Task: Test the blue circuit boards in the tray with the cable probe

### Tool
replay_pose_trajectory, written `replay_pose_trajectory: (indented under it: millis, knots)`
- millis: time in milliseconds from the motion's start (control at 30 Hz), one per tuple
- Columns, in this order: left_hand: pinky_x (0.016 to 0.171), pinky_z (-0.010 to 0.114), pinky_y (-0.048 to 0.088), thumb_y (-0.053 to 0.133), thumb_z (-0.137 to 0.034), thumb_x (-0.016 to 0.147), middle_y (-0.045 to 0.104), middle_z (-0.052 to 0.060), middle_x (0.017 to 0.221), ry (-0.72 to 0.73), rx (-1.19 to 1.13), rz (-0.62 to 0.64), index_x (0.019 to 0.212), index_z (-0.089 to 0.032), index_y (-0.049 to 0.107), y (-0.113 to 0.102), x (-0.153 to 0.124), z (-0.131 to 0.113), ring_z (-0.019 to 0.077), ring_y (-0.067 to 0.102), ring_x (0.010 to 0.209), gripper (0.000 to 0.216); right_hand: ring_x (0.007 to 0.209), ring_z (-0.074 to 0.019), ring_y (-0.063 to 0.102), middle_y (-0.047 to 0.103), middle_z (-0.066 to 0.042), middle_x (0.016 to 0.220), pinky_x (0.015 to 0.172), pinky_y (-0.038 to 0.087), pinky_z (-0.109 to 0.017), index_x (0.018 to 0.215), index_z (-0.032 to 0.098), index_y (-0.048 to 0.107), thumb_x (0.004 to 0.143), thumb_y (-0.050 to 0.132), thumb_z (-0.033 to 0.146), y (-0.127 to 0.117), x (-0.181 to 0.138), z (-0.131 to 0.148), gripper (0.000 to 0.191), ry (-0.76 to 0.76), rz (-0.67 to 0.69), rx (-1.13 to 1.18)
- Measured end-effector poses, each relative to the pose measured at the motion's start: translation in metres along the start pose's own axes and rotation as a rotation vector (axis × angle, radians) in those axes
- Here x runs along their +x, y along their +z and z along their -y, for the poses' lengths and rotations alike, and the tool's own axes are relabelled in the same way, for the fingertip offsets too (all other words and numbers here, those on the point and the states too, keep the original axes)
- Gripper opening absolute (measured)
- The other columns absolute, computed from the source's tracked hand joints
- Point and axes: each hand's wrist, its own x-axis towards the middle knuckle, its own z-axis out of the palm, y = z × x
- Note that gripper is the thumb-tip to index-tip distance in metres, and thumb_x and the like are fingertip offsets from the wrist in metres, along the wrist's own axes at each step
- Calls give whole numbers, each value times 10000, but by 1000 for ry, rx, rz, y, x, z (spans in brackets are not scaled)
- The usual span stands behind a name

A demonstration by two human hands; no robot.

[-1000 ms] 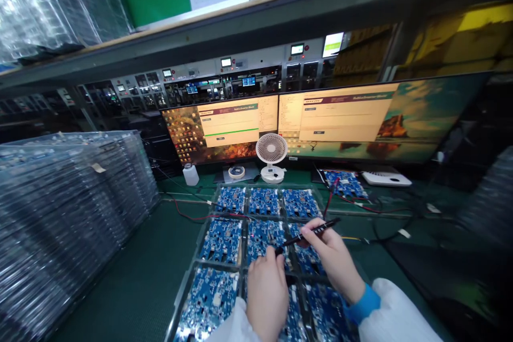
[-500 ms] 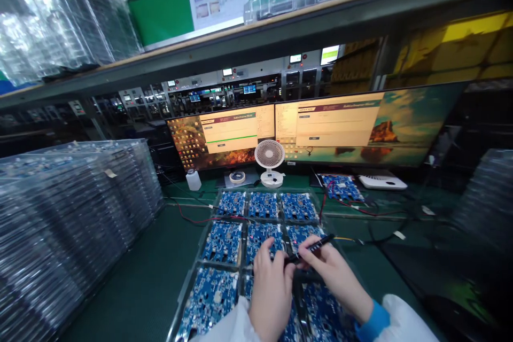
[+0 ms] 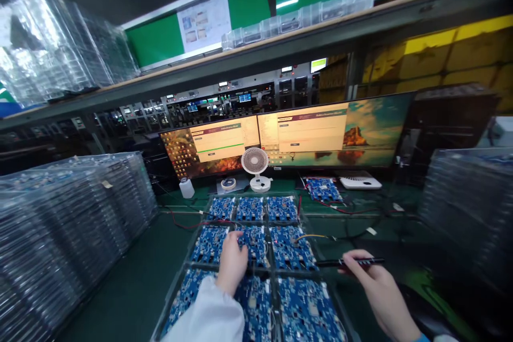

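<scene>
A clear tray holds several blue circuit boards in a grid on the green bench. My left hand rests on the tray's middle row, fingers curled down onto a blue board. My right hand is off to the right of the tray, over the bench, pinching a black pen that lies roughly level and points left toward the tray. Both arms wear white sleeves.
Tall stacks of clear trays stand at the left and right. Two monitors, a small white fan, a white bottle and another wired blue board line the back. Red and black cables cross the bench.
My right hand has drawn the pen away from the middle of the tray to the right. My left hand has shifted forward and left on the boards. The view has tilted up and to the right.
</scene>
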Motion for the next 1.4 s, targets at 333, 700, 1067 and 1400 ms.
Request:
replay_pose_trajectory:
  millis: [333, 700, 1067, 1400]
  knots:
    - [972, 231, 404, 483, -66, 821, 619, 159, 1203, -139, 173, -23, 1116, -124, 623, 11, 64, 0, 177, 633, 1051, 331, 730, -199, 622, 638, -27, 737, 688, 516, -294, 739, 208, 610, 734, 592, 600, 4, -2, -2, 392, -131, 180, -130]
    - [885, 260, 452, 428, -78, 853, 676, 210, 1113, -160, 292, -24, 1083, -59, 626, 4, 85, -7, 220, 647, 1053, 304, 716, -207, 625, 656, -35, 721, 683, 513, -303, 716, 229, 619, 764, 542, 590, 8, -9, 8, 372, -201, 225, -232]
    - [783, 254, 492, 584, -317, 816, 729, 100, 842, -58, 253, 182, 803, -134, 708, 4, 33, -20, 205, 685, 849, 222, 726, -207, 633, 657, -31, 728, 685, 516, -288, 727, 226, 618, 756, 545, 585, 7, -7, -1, 368, -212, 200, -282]
    - [856, 294, 459, 444, -111, 857, 556, 271, 1202, -94, 221, 114, 1114, -19, 542, 7, 28, -38, 235, 636, 1015, 290, 693, -195, 627, 647, -24, 704, 670, 520, -275, 715, 226, 616, 740, 553, 588, 7, -5, -4, 368, -204, 196, -289]
